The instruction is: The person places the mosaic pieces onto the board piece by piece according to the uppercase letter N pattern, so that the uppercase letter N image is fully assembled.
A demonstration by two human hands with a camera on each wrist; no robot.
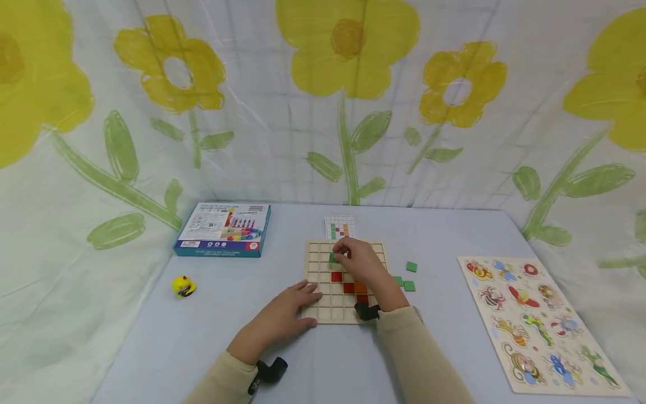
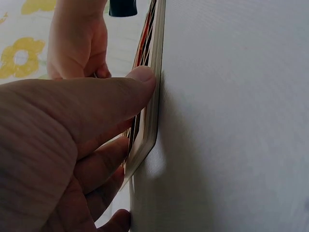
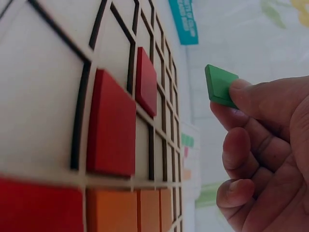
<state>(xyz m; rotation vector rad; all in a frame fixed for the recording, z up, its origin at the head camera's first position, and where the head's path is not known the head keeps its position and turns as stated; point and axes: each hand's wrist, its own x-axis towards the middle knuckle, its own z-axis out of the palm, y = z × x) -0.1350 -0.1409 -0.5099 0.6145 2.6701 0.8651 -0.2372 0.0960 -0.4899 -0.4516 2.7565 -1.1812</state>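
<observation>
Green tile [image 3: 222, 86] pinched between thumb and finger, a person's right hand [image 1: 360, 261] hovers over the far half of a wooden grid board [image 1: 324, 314], where red tiles [image 1: 336, 276] and orange tiles [image 3: 113, 209] sit in squares. The left hand [image 1: 285, 311], fingers spread apart, rests at the board's near left corner; loose green tiles [image 1: 411, 266] lie near its right edge.

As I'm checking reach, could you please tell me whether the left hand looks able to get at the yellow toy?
Probably yes: the left hand rests at the board's left side, seemingly gripping nothing, and nothing on the table stands between it and the yellow toy.
</observation>
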